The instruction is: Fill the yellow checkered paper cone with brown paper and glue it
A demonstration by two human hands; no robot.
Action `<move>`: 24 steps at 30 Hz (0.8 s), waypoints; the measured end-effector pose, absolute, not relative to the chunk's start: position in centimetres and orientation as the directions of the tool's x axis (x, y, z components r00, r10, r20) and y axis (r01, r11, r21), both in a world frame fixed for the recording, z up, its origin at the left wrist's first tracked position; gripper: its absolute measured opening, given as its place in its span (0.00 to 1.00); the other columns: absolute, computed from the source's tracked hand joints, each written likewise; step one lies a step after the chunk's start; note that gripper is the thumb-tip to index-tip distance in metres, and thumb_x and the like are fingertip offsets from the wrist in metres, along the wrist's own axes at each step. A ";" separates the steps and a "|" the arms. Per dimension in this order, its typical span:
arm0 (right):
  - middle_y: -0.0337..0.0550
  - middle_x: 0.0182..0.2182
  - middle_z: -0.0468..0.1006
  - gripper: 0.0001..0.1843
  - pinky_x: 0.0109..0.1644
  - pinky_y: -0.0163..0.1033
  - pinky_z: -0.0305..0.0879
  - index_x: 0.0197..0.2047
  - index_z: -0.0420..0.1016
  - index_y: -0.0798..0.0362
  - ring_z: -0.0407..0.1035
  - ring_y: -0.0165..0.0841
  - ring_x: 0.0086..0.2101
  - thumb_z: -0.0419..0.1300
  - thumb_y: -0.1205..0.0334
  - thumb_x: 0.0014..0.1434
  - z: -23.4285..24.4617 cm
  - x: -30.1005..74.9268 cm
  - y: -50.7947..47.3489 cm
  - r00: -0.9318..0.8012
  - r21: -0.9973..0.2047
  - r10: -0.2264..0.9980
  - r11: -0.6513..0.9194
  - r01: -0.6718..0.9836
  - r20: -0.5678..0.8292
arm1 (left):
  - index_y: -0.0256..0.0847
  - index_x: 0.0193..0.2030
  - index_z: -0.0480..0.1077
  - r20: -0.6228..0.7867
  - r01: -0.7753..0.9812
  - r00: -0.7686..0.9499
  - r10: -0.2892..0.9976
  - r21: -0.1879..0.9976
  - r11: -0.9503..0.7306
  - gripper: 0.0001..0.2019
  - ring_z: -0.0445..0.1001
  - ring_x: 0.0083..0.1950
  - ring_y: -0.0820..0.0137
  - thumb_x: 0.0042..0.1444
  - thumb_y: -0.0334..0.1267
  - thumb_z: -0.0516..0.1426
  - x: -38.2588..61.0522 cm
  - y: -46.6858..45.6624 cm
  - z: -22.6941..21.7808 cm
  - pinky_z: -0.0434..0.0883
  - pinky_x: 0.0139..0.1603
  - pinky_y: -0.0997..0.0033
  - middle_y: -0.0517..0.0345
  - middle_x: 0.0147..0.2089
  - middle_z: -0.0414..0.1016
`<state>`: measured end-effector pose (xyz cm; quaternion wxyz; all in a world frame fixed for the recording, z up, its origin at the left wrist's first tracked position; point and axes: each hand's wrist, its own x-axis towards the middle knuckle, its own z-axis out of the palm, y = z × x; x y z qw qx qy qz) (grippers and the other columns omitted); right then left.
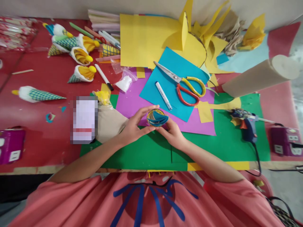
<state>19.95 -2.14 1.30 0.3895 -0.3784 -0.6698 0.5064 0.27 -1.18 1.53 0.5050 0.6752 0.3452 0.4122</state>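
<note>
Between my two hands is a small paper cone [156,118], its round opening facing up. Yellow gridded paper lines its rim, and folded blue paper sits inside. My left hand [136,125] curves around its left side with finger and thumb on the rim. My right hand [174,134] grips it from the right, fingers partly hidden behind it. Beyond the hands, a white marker [163,95] and scissors [181,82] with red and yellow handles lie on a blue sheet [151,85]. Purple paper [127,101] and green paper [146,154] are underneath.
Finished cones [82,74] with yellow-tipped fillings lie at the back left. A glue gun [249,126] with a cord rests at the right, near a cardboard roll [258,77]. Yellow sheets [146,37] cover the back. A blurred-out object [84,119] is left of my hands.
</note>
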 end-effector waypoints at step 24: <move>0.32 0.21 0.70 0.19 0.25 0.33 0.61 0.37 0.71 0.50 0.63 0.25 0.21 0.65 0.43 0.58 3.1 20.2 -1.9 -0.126 -0.987 0.990 0.079 0.140 0.061 | 0.48 0.64 0.59 0.400 0.513 0.465 0.790 0.605 -0.608 0.28 0.77 0.56 0.62 0.59 0.32 0.60 0.5 -1.3 0.9 0.76 0.54 0.62 0.51 0.54 0.76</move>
